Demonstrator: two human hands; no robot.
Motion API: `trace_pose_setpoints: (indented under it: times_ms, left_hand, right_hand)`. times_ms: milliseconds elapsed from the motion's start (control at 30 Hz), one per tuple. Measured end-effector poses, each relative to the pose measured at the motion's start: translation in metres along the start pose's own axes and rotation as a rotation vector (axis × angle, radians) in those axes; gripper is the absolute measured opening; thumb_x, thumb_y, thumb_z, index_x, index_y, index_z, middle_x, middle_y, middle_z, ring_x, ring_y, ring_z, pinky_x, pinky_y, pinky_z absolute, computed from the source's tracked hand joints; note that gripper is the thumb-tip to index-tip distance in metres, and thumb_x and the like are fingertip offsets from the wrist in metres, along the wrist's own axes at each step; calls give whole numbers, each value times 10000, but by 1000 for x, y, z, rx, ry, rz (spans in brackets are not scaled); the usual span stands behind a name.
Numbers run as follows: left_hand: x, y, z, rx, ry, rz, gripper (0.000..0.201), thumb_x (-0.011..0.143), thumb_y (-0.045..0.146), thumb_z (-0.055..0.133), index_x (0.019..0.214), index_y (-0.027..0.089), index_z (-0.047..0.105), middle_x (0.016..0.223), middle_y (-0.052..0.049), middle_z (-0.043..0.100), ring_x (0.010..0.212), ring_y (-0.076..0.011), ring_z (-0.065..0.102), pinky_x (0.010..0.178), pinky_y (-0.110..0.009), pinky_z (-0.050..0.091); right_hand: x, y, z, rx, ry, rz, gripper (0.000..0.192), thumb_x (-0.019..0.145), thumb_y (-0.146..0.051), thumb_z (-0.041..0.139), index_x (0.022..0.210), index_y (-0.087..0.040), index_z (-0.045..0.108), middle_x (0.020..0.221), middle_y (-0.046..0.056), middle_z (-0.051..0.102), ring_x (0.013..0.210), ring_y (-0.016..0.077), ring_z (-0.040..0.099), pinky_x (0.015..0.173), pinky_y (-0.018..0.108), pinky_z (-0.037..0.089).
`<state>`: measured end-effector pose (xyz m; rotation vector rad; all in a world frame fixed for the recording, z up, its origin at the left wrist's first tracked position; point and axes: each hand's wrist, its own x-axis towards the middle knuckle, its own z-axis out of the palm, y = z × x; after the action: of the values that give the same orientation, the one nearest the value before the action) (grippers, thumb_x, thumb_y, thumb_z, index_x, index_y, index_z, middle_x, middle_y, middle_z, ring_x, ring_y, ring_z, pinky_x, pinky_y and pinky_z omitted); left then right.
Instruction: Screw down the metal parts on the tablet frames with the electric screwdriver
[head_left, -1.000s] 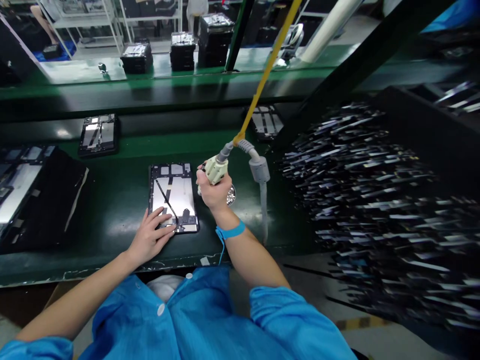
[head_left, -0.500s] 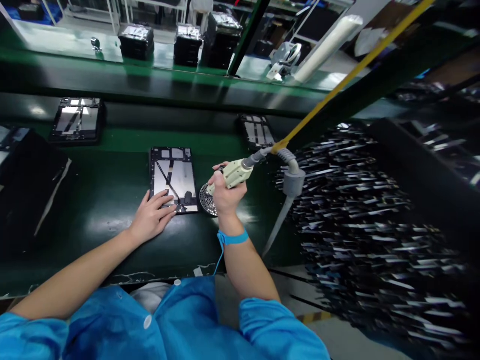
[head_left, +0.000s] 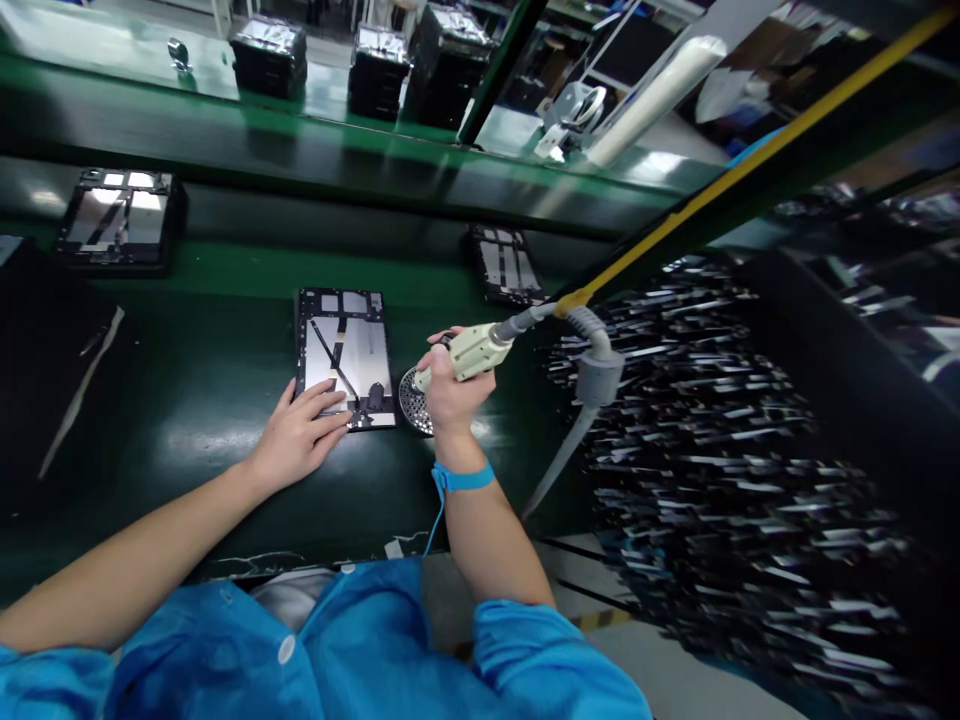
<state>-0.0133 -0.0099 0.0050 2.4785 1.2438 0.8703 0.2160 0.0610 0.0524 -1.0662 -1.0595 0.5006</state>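
Cream-handled screwdriver [head_left: 471,352] has swung from upright over the tablet back [head_left: 345,357] to lying tilted, tip down over the perforated screw dish [head_left: 411,400] — reloading, I judge. My right hand [head_left: 450,395] grips it; my left hand [head_left: 296,437], fingers spread, presses the tablet's near corner, at ten o'clock from my right.

The right hand [head_left: 450,392] wraps the pale driver [head_left: 472,352], hiding its tip and covering part of the round perforated dish [head_left: 409,400] beneath. The stacked parts [head_left: 720,450] at the right are smeared by blur, too indistinct to identify. The yellow cable [head_left: 750,165] runs out past the picture's top right corner.
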Motion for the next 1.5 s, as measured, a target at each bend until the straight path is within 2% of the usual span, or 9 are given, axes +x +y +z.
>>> trace_pose_setpoints:
  times_ms: [433,667,733,833,1000,1200,1500]
  left_hand:
    - [-1,0,1,7,-3,0,246,1035,276,561,1164,263,771,1348,-92,704,1400,-317,554,1205,-649,319]
    - [1,1,4,-20,8,-36,234,1028,281,578,1149,285,778,1339,-89,708,1396,-316,553,1202,-661,317]
    - [1,2,5,-21,-1,-38,243,1031,277,570,1159,284,776,1342,-90,705,1399,-314,548,1201,-669,312]
    - [1,2,5,-20,-2,-39,241,1029,287,576,1164,281,776,1340,-94,704,1399,-313,546,1199,-666,314]
    - [1,1,6,-21,13,-35,222,1022,292,595,1147,283,778,1335,-90,706,1396,-312,549,1197,-655,318]
    - [1,1,8,-29,30,-28,212,1018,287,605,1146,271,774,1324,-89,715,1384,-308,560,1191,-638,331]
    - [1,1,9,-36,21,-44,234,1022,295,598,1186,304,765,1340,-77,707,1392,-307,552,1195,-645,313]
  right_hand:
    - [-1,10,0,-35,18,41,271,808,-318,753,1018,-196,632,762,-24,703,504,110,630,541,258,562]
    - [-5,-15,3,64,17,-26,213,860,-300,700,1035,-214,614,868,-7,703,487,95,620,510,260,537]
    - [-13,-25,5,131,-23,-28,208,875,-309,689,1052,-231,610,887,-11,694,492,94,623,498,258,530]
    - [-31,-34,11,218,-149,3,216,880,-297,693,1076,-257,610,929,-9,694,527,105,645,501,263,539]
    - [-53,-33,17,312,-335,62,282,877,-265,717,1136,-278,606,988,1,706,570,104,667,546,267,564]
    - [-56,-32,20,276,-337,97,287,883,-352,721,1123,-262,591,973,16,712,556,117,658,533,286,572]
    - [-60,-30,22,298,-362,73,291,895,-347,715,1147,-270,591,989,16,703,570,123,661,539,295,574]
